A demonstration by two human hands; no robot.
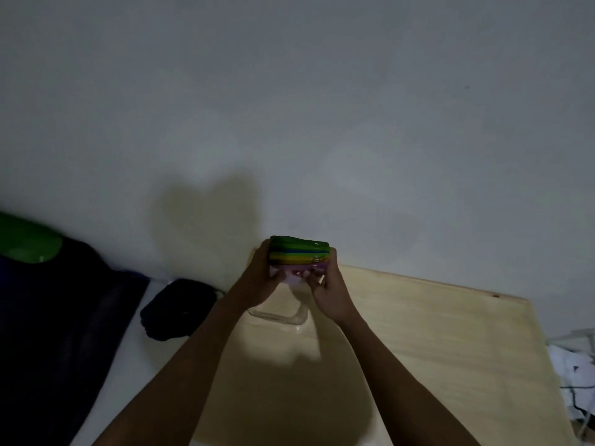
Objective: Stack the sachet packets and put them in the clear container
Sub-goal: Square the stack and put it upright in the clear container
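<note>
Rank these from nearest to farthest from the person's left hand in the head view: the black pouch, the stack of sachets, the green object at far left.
1. Stack of sachets: gripped by the left hand and the right hand.
2. Black pouch: to the left, beside the wooden board.
3. Green object: far left edge.

Hands hide most of the clear container (283, 317).

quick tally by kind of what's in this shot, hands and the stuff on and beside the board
hands: 2, left hand and right hand
stack of sachet packets: 1, held between both hands; packet count unclear
clear container: 1, on the wooden board below the hands
wooden board: 1
black bundle: 1, left of the board
green object: 1, far left
total: 7
</note>
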